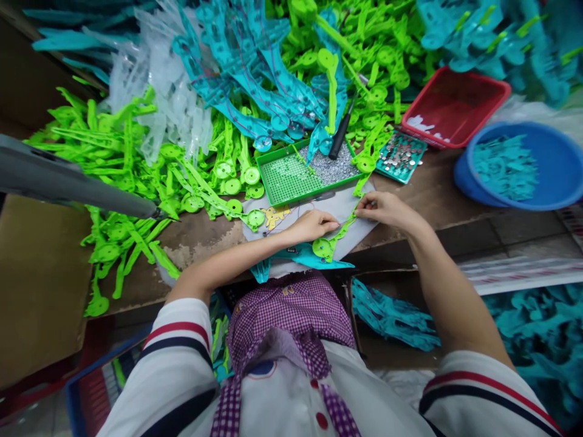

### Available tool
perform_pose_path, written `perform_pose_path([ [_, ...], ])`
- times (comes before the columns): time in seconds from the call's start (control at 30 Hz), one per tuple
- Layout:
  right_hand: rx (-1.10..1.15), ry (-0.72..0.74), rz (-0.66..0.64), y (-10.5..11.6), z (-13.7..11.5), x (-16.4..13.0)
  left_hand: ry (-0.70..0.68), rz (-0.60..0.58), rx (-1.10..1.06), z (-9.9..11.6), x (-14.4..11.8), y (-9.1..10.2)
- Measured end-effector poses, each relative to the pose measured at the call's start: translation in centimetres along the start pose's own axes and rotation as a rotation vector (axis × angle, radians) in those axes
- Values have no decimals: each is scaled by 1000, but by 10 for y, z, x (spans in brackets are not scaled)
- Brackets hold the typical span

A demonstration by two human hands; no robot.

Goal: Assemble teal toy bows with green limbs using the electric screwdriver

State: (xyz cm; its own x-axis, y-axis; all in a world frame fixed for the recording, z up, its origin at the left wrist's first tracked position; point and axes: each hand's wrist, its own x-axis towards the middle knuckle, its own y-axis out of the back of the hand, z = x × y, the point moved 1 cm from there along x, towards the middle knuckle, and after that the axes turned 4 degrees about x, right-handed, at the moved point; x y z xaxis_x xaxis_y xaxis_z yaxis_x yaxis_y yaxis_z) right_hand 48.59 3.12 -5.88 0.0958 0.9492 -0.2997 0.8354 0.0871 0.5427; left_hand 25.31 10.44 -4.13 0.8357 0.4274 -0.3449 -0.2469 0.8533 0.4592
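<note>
One green part [322, 248] lies over one grey cloth [359, 235], pinched by the right hand [381, 209] while I cannot tell the left hand's [314, 225] grip, near one green tray [283, 179] and one red bin [460, 109] on a worn brown table [437, 197] above tiled floor [523, 230].

A lime-green plastic piece [324, 247] sits near the front edge of the table [435, 182] — a round disc at its lower end and a slim, bent arm slanting up and to the right, held at its upper end. Whether that end stops there or runs on is hard to tell, as it is partly hidden. The disc overlaps a translucent teal plastic piece [314, 260], which lies lengthwise along the table's front edge — partly covered, with a small dark patch on its middle and narrow points at both ends.
</note>
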Motion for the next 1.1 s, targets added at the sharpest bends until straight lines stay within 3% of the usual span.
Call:
perform_pose_path([
  [0.13, -13, -4, -10, 0, -1, 0, 44, -77, -167, -1, 4, 0],
  [0.4, -13, -19, -26, 1, 0, 1, 146, -22, -278, 2, 6, 0],
  [0.5, -34, -16, -23, 2, -1, 0, 99, -54, -113, 7, 3, 0],
  [0.67, -33, 11, -15, 1, -2, -1, -79, 8, 311, 20, -6, 2],
  [0.87, -44, 35, -11, 1, -2, -1, -58, -51, 375, 22, -4, 5],
  [1.1, -35, 36, -22, 1, 2, 0, -117, 1, 561, 38, -19, -2],
])
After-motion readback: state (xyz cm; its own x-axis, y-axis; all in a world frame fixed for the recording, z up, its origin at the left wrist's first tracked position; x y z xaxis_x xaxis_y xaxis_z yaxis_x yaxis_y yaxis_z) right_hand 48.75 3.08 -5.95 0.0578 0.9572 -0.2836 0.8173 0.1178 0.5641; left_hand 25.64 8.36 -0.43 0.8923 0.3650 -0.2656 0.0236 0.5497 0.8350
